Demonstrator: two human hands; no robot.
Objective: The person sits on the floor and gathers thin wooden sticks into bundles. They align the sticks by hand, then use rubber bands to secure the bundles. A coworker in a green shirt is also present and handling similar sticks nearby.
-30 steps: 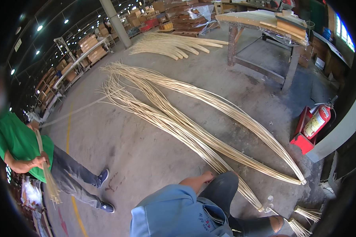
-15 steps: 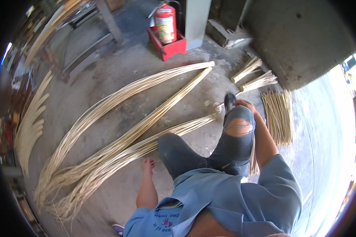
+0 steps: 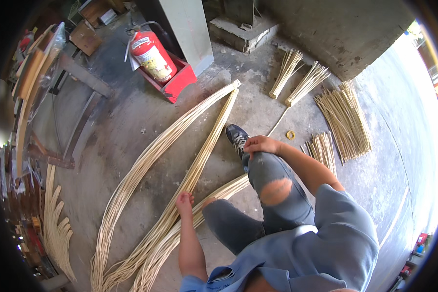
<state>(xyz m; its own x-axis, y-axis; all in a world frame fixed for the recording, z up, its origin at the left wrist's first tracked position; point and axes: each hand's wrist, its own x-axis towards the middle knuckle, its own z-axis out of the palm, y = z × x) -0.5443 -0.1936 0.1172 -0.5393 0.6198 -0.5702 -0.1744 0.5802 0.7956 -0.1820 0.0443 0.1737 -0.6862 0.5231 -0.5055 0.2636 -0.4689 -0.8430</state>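
Observation:
My left hand (image 3: pixel 184 201) is over the middle long bundle of pale cane strands (image 3: pixel 195 168), its fingers curled in. Whether a strand is in them I cannot make out. My right hand (image 3: pixel 263 145) rests on my raised knee, fingers draped over the denim, with nothing seen in it. Left of the middle bundle curves another long bundle (image 3: pixel 153 152); the two meet at their far tips. A third long bundle (image 3: pixel 228 189) runs partly under my leg. Past my right hand, a thin cane stick (image 3: pixel 278 121) slants along the floor toward a short bundle (image 3: pixel 306 85).
Another short bundle (image 3: pixel 285 73) lies beside it. Cut sticks (image 3: pixel 345 121) and a smaller pile (image 3: pixel 322 152) lie right. Near them is a yellow ring (image 3: pixel 290 135). A fire extinguisher (image 3: pixel 155 57) sits in a red stand (image 3: pixel 181 82). More cane (image 3: pixel 56 221) lies far left.
My left hand has moved forward over the middle bundle, and its fingers have curled. My right hand stays at my knee. The view has shifted, bringing the yellow ring into sight.

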